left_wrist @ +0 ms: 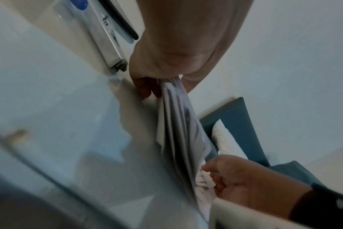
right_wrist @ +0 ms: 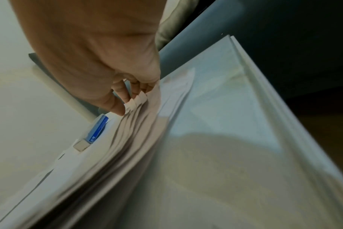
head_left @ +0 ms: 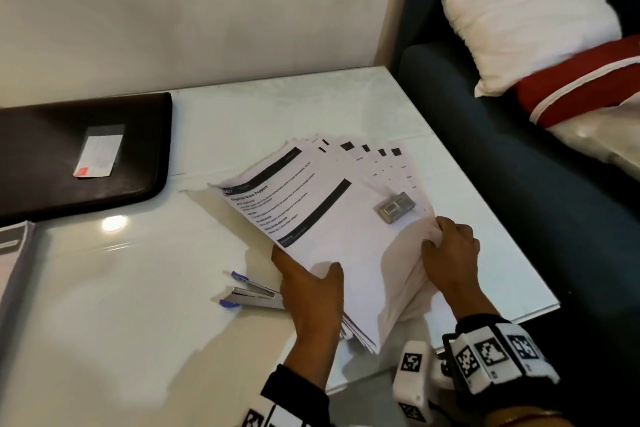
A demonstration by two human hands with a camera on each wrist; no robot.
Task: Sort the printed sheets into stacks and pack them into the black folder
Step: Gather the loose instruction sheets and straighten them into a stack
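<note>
Near the table's [head_left: 104, 288] right edge, the left hand [head_left: 311, 291] grips the fanned printed sheets [head_left: 332, 218], top one headed "Organize Green Peppers"; the right hand [head_left: 450, 253] pinches their corners. The black folder [head_left: 45, 163] lies closed at the far left edge.

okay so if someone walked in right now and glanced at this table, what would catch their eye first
Probably the fan of printed sheets in the middle of the white table, gripped by the left hand at its near edge and by the right hand at its right corner, with a small staple box riding on top. Next, the closed black folder at the far left, and the stapler beside the left hand.
</note>
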